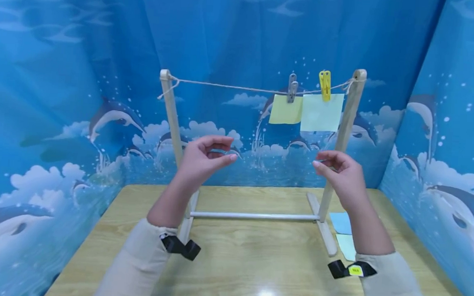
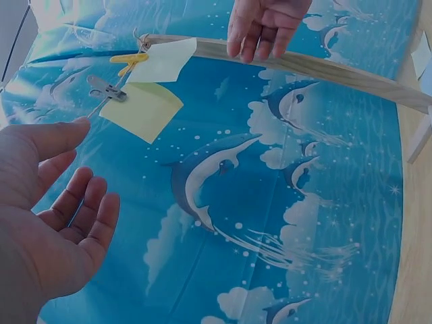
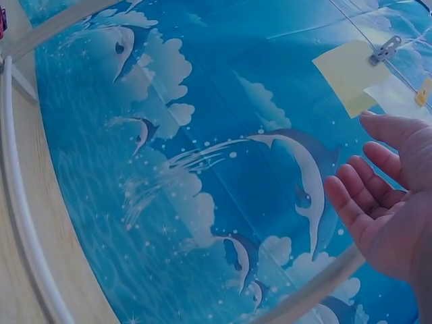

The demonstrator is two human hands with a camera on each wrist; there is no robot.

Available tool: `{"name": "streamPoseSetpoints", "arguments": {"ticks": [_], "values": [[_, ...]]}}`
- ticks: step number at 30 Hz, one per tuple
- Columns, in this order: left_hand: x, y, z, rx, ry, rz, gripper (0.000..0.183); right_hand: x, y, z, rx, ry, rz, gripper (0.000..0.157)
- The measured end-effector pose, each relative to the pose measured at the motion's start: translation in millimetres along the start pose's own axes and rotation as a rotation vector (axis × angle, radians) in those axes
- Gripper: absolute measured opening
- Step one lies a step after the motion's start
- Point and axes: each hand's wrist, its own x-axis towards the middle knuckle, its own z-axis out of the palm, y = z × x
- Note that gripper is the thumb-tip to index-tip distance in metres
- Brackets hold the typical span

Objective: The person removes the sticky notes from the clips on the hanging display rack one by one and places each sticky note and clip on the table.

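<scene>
Plainly, both hands [image 1: 204,157] [image 1: 343,175] curve loosely, empty; two clipped notes [image 1: 286,112] [image 1: 322,114] hang above them.

Toward the back edge of the worktop [image 1: 234,261], string [image 1: 228,86] blocks up high, white crossbar [image 1: 253,216] down low, but between's wide open.

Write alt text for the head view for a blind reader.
A person's empty left hand and right hand are raised before a wooden frame whose string holds a yellow note by a gray clothespin and a paler note by a yellow clothespin. A blue note and a pale green note lie on the table.
</scene>
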Motion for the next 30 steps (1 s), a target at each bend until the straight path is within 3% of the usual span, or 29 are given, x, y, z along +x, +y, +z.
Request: {"name": "streamPoseSetpoints", "arguments": {"ticks": [12, 22, 30], "values": [[31.1, 22.0, 14.7, -0.040, -0.076, 0.014, 0.037, 24, -15, 16.7, 0.046, 0.016, 0.043, 0.057], [54.5, 44.2, 25.3, 0.001, -0.061, 0.015, 0.039, 38, -17, 23.1, 0.127, 0.018, 0.022, 0.046], [69.2, 60.2, 42.3, 0.001, -0.018, 0.006, 0.039, 48, -19, 30.2, 0.133, 0.028, 0.064, 0.049]]}}
